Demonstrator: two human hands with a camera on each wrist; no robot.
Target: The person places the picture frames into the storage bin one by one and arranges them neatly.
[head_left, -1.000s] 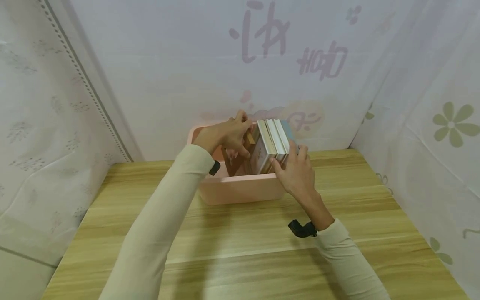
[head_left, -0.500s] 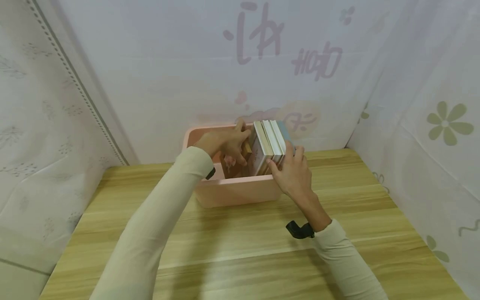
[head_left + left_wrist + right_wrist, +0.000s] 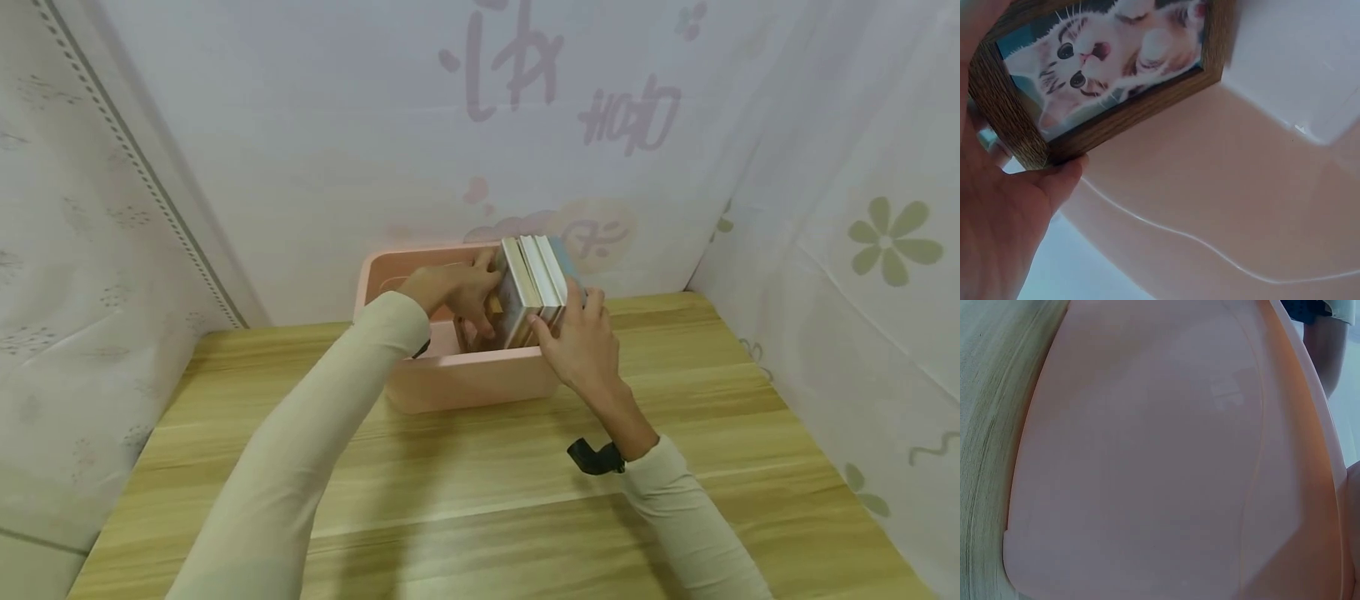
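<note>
In the head view, a pink plastic bin (image 3: 472,383) stands on the table. My left hand (image 3: 467,296) reaches down into it and holds a brown wooden picture frame (image 3: 1085,140) with a kitten picture, thumb at one edge. The frame is mostly hidden behind that hand in the head view. Several thin books (image 3: 536,279) stand tilted in the bin's right part, with pale page edges and a blue cover (image 3: 564,258) on the far right. My right hand (image 3: 588,343) grips them, thumb at the near corner, fingers over the right side.
The bin sits on a wood-grain table (image 3: 480,500), near a pale printed curtain (image 3: 315,150) behind it. The bin's left part shows bare floor and wall. A dark wrist camera (image 3: 596,457) is strapped to my right wrist.
My left hand has shifted the picture frame rightward and lower in the bin, closer to the books. The right hand keeps its hold on the books. The head view has turned slightly.
</note>
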